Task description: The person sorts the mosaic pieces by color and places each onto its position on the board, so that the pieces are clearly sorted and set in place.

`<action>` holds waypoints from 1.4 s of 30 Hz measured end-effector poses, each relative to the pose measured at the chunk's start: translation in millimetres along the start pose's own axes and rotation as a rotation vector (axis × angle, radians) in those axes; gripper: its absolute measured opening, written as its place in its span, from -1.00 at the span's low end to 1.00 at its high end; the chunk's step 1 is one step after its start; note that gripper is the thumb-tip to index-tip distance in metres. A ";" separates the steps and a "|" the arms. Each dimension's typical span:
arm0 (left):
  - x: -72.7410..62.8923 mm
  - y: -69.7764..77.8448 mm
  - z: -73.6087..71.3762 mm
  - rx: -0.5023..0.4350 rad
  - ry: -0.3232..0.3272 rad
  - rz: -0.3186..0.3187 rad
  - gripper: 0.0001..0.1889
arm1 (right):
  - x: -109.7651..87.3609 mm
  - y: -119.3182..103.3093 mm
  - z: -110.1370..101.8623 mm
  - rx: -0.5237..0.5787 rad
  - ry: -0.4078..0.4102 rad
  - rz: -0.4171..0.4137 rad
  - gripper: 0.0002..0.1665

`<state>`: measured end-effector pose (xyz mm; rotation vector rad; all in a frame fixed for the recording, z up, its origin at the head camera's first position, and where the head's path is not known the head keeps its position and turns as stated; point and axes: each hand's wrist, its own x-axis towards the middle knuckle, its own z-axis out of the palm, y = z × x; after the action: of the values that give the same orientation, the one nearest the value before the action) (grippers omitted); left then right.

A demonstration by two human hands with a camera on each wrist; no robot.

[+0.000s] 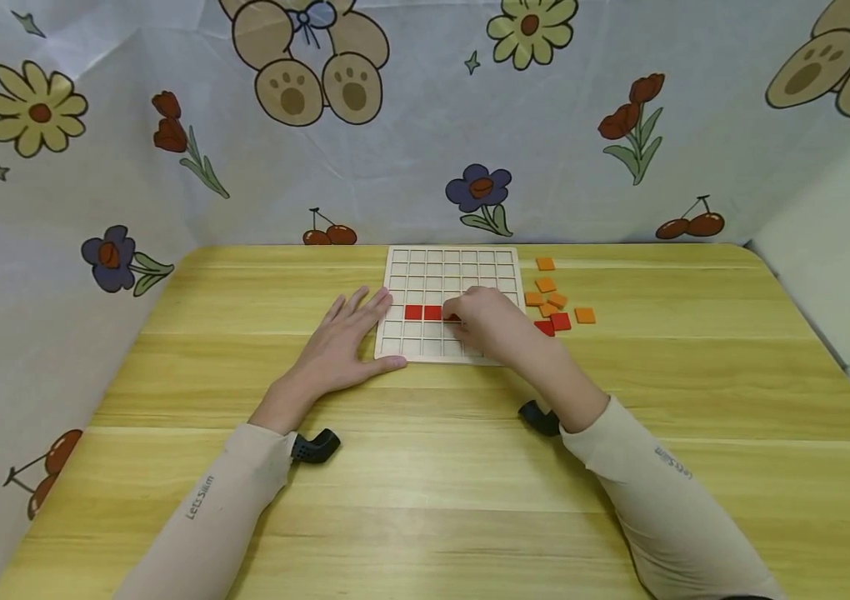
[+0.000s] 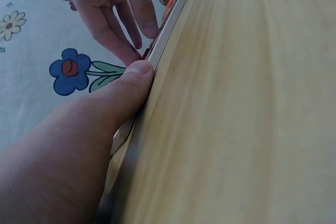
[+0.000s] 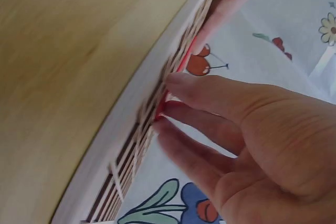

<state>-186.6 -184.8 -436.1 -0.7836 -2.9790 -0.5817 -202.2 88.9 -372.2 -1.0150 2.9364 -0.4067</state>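
Observation:
A pale wooden grid board lies near the table's far edge. Two red square tiles sit side by side in one of its rows. My left hand rests with fingers spread along the board's left edge, its thumb at the near edge. Over the row with the red tiles, my right hand bends down to the grid. Its thumb and fingers pinch a red tile right at the cells, seen in the right wrist view; the hand hides part of the board from above.
Right of the board lie several loose orange tiles and a couple of red ones, some overlapping. The wooden table meets a patterned cloth behind. A dark curved device sits at the left wrist, another at the right.

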 end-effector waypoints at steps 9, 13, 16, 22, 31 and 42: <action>1.0 -0.2 1.2 0.006 0.000 0.007 0.11 | -10.5 4.5 -5.1 0.098 -0.001 0.020 -0.78; 0.8 -0.3 0.9 0.006 0.001 0.007 0.11 | -18.0 17.7 -10.4 0.137 0.030 0.059 -0.72; 0.7 0.4 0.5 0.000 0.000 0.004 0.12 | -25.6 29.0 -16.7 0.147 0.049 0.089 -0.69; 0.1 0.9 0.1 -0.007 -0.005 -0.006 0.12 | -45.7 53.8 -27.1 0.167 0.061 0.176 -0.67; 0.4 1.5 -0.4 -0.008 -0.003 -0.003 0.12 | -83.9 96.0 -40.7 0.165 0.111 0.189 -0.65; -0.3 3.3 -1.1 -0.009 -0.006 -0.006 0.12 | -95.2 109.9 -40.7 0.174 0.059 0.240 -0.68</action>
<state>-184.9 -182.7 -434.0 -0.7784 -2.9875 -0.5949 -197.3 239.8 -367.2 -0.6333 2.9594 -0.6788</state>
